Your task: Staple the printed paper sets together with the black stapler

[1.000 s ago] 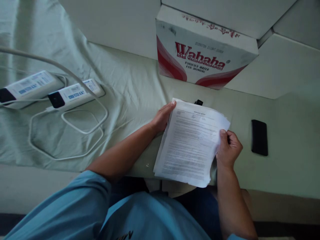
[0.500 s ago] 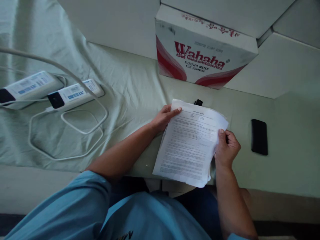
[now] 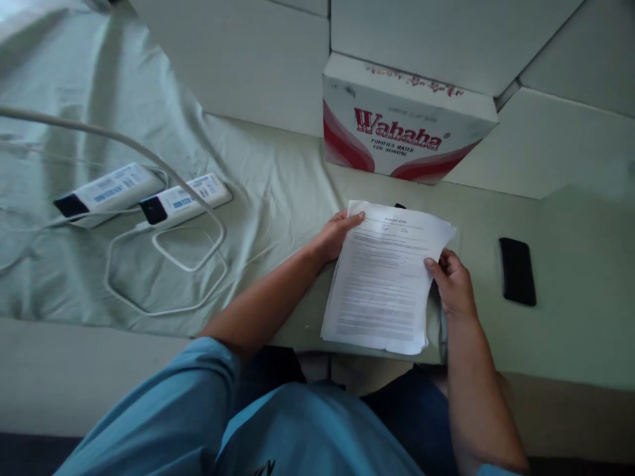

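Observation:
A stack of printed paper sheets (image 3: 381, 284) lies tilted slightly over the near edge of the table, text side up. My left hand (image 3: 337, 235) grips its upper left edge, thumb on top and the other fingers hidden beneath. At the right edge my right hand (image 3: 452, 281) pinches the sheets, its thumb on the printed face and the fingers curled behind. The sheets' lower edges are uneven. Just past the top edge a small black object (image 3: 399, 205) peeks out, mostly covered by the paper.
A Wahaha water carton (image 3: 401, 132) stands against the white panels at the back. A black phone (image 3: 517, 271) lies to the right. On the left, two white power banks (image 3: 186, 198) with white cables (image 3: 166, 311) rest on the wrinkled pale green cloth (image 3: 268, 165).
The paper now sits flatter and straighter, its lower edge swung up and to the right. My right thumb has slid a little lower on the edge. The view has shifted slightly.

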Available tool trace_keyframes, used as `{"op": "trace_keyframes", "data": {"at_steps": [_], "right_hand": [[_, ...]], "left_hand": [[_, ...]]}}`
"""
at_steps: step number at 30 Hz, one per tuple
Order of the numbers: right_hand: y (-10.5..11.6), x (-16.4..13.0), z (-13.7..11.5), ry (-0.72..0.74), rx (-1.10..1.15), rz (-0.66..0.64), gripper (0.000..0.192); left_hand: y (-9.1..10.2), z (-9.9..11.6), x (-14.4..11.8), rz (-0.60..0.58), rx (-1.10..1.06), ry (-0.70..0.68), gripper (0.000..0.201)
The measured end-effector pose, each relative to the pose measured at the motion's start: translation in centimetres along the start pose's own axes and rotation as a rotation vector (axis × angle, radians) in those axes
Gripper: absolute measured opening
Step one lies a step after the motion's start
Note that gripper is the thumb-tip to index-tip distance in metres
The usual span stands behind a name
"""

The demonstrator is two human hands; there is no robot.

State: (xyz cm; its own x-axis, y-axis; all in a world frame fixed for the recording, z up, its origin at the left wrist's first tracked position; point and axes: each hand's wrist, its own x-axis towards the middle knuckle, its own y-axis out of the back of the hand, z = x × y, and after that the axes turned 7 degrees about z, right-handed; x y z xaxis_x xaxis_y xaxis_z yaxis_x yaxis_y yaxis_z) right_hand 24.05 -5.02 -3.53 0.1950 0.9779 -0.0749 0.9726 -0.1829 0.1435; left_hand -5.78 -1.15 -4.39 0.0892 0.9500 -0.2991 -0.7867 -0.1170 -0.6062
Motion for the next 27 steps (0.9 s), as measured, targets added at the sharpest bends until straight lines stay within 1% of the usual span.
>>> {"op": "trace_keyframes", "data": {"at_steps": [2, 4, 5, 7, 9, 11, 12, 14, 15, 17, 19, 21, 22, 23, 25, 27], "right_hand": [[0.4, -0.1, -0.3, -0.080, 0.023, -0.104, 0.056], [0.6, -0.6, -0.7, -0.141, 0.041, -0.179, 0.055], [0.6, -0.9, -0.8, -0.166, 0.049, -0.193, 0.055], [0.4, -1.7, -1.0, -0.198, 0.066, -0.175, 0.058], [0.2, -2.8, -1.0, -0.209, 0.094, -0.130, 0.059], [-0.1, -4.2, -0.8, -0.207, 0.136, -0.089, 0.057], [-0.2, -5.0, -0.6, -0.205, 0.157, -0.075, 0.057], [-0.4, -6.6, 0.1, -0.199, 0.178, -0.070, 0.058], [-0.4, -7.3, 0.5, -0.185, 0.165, -0.073, 0.059], [-0.2, -8.3, 1.5, -0.088, 0.046, -0.042, 0.061], [0.4, -8.6, 2.5, 0.057, -0.127, 0.056, 0.063], [1.3, -8.3, 3.5, 0.204, -0.284, 0.183, 0.062], [1.7, -8.0, 3.9, 0.315, -0.398, 0.243, 0.060], [2.0, -7.6, 4.3, 0.418, -0.501, 0.273, 0.057], [2.3, -7.0, 4.8, 0.555, -0.668, 0.257, 0.051], [2.1, -6.8, 5.1, 0.596, -0.755, 0.210, 0.046]], "left_hand": [[-0.3, 0.1, 0.1, 0.000, -0.037, 0.023, 0.035], [-0.8, 0.2, 0.0, -0.011, -0.052, 0.062, 0.031], [-1.0, 0.3, -0.2, -0.015, -0.057, 0.077, 0.030], [-1.2, 0.5, -1.2, -0.026, -0.077, 0.115, 0.029], [-1.0, 0.4, -2.9, -0.027, -0.066, 0.128, 0.033], [-0.5, -0.1, -5.3, -0.009, -0.036, 0.080, 0.037], [-0.2, -0.5, -6.6, -0.021, 0.003, 0.086, 0.040], [0.4, -1.6, -9.3, -0.049, 0.131, 0.167, 0.045], [0.6, -2.2, -10.5, -0.055, 0.191, 0.177, 0.047], [0.9, -3.1, -12.3, -0.014, 0.311, 0.128, 0.047], [1.1, -3.3, -13.2, 0.050, 0.420, 0.056, 0.040], [1.6, -2.8, -13.5, 0.107, 0.516, -0.006, 0.030], [1.9, -2.3, -13.5, 0.131, 0.561, -0.038, 0.024], [2.3, -1.8, -13.5, 0.156, 0.606, -0.078, 0.019], [3.0, -1.0, -13.4, 0.193, 0.686, -0.163, 0.010], [3.4, -0.6, -13.5, 0.204, 0.750, -0.230, 0.006]]}}
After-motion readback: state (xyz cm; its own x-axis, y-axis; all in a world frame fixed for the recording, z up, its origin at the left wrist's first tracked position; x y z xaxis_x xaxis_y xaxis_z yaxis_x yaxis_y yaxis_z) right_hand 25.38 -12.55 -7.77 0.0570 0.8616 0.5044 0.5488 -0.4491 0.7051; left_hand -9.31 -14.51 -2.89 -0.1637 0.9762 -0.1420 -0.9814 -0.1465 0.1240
